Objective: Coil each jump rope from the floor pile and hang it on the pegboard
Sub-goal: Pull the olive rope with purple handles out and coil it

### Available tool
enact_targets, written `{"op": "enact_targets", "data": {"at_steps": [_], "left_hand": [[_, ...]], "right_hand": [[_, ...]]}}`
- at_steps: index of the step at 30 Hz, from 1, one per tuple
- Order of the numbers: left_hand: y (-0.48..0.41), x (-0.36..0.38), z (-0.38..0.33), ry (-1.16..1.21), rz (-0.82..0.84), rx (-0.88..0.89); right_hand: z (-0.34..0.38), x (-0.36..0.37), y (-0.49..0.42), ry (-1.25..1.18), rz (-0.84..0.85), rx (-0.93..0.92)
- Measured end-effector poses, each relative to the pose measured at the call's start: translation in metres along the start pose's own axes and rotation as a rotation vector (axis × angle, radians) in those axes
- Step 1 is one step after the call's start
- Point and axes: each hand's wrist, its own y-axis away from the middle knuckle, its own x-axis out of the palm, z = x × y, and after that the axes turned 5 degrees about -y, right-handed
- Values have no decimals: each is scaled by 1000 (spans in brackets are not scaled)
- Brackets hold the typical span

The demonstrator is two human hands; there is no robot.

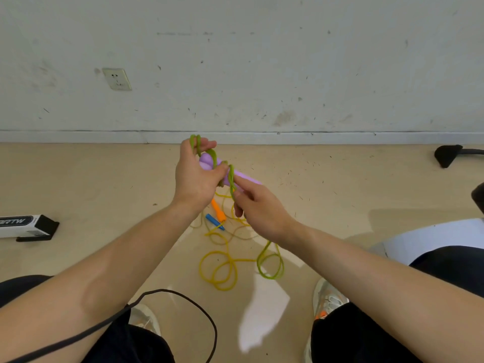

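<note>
While my left hand (195, 176) curls round the purple handles (207, 161) and the few turns of green rope (195, 142) wound over its fingers, those turns sit loose and could slip off if that grip eases. Down on the floor the yellow rope (217, 271), with its orange handle (218, 209) and blue handle (213, 221), lies just beside the green slack, so when my right hand (258, 205), pinching the strand close below the left, draws more in, the trailing loop (271, 265) at the near right could snag it.
</note>
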Motion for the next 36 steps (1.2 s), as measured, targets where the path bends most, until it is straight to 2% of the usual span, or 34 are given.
{"op": "enact_targets", "data": {"at_steps": [5,9,11,13,15,19,21,24,27,32,36], "left_hand": [[6,11,-3,174,-74,-205],[5,12,2,137,-85,-224],[4,11,5,107,-90,-228],[2,9,4,99,-107,-240],[0,10,2,142,-131,-257],[-4,6,-9,287,-141,-304],[-8,1,-12,342,-126,-348],[-11,-8,-13,457,-55,-428],[-10,-13,-16,529,87,-467],[-4,-21,-21,445,343,-473],[-1,-25,-25,343,570,-458]], "right_hand": [[-8,6,3,338,-124,-136],[-11,6,1,718,-170,-123],[-8,8,5,774,-200,-133],[-8,11,6,607,-240,-77],[-10,13,6,310,-242,44],[-13,13,8,-135,-78,233],[-16,9,4,-178,-18,208],[-24,-7,-4,-19,61,108],[-28,-25,-13,223,111,61],[-29,-47,-16,401,209,158],[-18,-56,-21,427,314,121]]}}
